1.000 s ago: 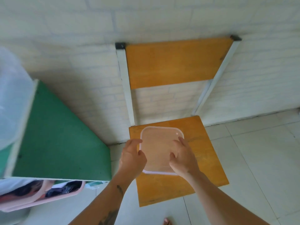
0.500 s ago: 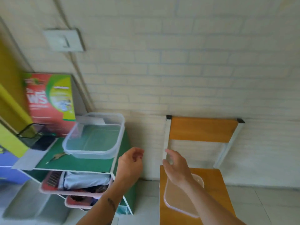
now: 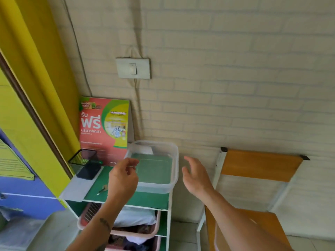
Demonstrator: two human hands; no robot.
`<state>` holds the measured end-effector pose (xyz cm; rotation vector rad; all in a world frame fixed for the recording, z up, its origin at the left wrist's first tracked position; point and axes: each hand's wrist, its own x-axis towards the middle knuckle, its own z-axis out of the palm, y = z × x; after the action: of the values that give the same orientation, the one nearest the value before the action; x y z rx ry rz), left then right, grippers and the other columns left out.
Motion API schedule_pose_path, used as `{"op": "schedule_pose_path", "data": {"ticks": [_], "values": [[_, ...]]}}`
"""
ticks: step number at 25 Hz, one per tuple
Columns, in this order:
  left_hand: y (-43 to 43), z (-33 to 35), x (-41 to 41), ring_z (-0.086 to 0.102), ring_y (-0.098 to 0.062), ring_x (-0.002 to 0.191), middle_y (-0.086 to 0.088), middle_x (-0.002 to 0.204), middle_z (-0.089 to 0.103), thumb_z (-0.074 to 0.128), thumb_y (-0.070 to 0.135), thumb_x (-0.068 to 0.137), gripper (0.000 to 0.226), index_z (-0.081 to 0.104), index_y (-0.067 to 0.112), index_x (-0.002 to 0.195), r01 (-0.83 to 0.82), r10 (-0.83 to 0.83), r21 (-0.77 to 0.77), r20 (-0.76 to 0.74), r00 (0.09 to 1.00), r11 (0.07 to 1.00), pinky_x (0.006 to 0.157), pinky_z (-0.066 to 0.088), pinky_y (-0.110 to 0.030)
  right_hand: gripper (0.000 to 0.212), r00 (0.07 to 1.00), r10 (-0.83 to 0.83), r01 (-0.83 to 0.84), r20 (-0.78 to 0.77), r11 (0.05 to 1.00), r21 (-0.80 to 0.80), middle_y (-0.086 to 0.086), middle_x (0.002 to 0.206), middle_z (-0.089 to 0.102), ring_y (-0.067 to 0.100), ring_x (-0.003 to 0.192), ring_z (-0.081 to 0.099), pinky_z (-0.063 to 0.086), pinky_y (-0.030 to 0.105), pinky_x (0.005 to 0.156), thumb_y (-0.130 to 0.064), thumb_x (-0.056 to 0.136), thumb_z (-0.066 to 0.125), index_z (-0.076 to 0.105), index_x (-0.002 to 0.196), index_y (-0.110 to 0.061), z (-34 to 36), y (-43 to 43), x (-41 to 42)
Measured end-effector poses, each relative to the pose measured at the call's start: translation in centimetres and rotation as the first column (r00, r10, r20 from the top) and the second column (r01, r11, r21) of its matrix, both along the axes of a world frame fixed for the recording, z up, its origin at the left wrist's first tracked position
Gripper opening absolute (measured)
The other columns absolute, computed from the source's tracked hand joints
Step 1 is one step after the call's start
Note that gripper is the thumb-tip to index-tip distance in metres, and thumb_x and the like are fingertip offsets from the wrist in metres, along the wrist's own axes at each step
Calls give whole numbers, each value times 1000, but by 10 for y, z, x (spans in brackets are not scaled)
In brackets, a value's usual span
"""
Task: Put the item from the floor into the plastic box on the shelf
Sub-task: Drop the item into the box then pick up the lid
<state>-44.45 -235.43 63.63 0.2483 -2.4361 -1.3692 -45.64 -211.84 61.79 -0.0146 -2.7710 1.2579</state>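
Observation:
A clear plastic box (image 3: 157,185) without a lid stands on the green top of the shelf (image 3: 145,200); a white slip lies inside at its back. My left hand (image 3: 123,178) hovers at the box's left front corner with fingers curled and nothing in them. My right hand (image 3: 195,176) is just right of the box with fingers spread and holds nothing. The clear lid (image 3: 215,234) lies on the wooden chair seat (image 3: 270,225), mostly hidden by my right forearm. No item on the floor is in view.
A red and green flyer (image 3: 104,131) leans on the wall behind a black mesh holder (image 3: 84,164). A key (image 3: 103,189) lies on the shelf top. Pink baskets (image 3: 119,230) of cloth fill the lower shelves. A light switch (image 3: 133,68) is on the brick wall.
The lid was left on the chair seat and both hands came off it. My view swung up and left from the chair to the shelf, and both hands now flank the box.

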Motion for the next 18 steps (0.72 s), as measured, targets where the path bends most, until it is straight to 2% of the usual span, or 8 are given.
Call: {"op": "schedule_pose_path", "data": {"ticks": [4,6,8,12,15,18], "values": [[-72,-29,-24,61,-20,84,-1,96,69,48,-3,80,34,71,17,95,21,-22,-137,-8,1000,990,80,48,-31,37,993,-80,89,-90,990,108,5,137,50,21,124,48,38,30,100,-17,99,42,47,136,-14,-11,-42,-16],[-98,-44,-31,60,-18,85,-3,99,68,48,-3,80,34,71,15,99,60,-54,-173,40,998,983,80,46,-29,38,990,-112,125,-85,980,158,5,141,46,23,128,45,38,33,104,-16,100,41,45,137,-13,-18,-56,-19],[-114,-57,-37,61,-20,89,-5,103,66,51,-1,80,34,69,13,105,136,-118,-204,101,988,969,82,49,-30,42,989,-143,149,-46,967,204,5,152,36,23,138,35,32,36,112,-19,101,39,40,143,-13,-23,-65,-21],[-126,-77,-45,58,-26,100,-7,109,59,65,11,78,39,63,14,117,305,-233,-338,237,943,891,89,52,-43,44,981,-193,188,-10,944,270,5,160,25,24,145,26,26,38,114,-19,101,39,38,144,-15,-26,-74,-30],[-126,-88,-48,52,-25,103,-4,112,55,66,18,77,49,58,20,125,375,-245,-437,325,913,818,90,50,-40,44,976,-219,208,7,936,283,4,161,23,23,146,23,25,39,116,-18,101,39,38,145,-15,-26,-78,-34],[-126,-95,-48,47,-24,104,-2,112,53,62,16,75,50,57,24,125,412,-222,-501,395,892,761,89,49,-38,45,976,-217,203,18,935,292,3,162,21,22,147,22,24,37,116,-15,102,37,36,147,-14,-30,-81,-37]]}}
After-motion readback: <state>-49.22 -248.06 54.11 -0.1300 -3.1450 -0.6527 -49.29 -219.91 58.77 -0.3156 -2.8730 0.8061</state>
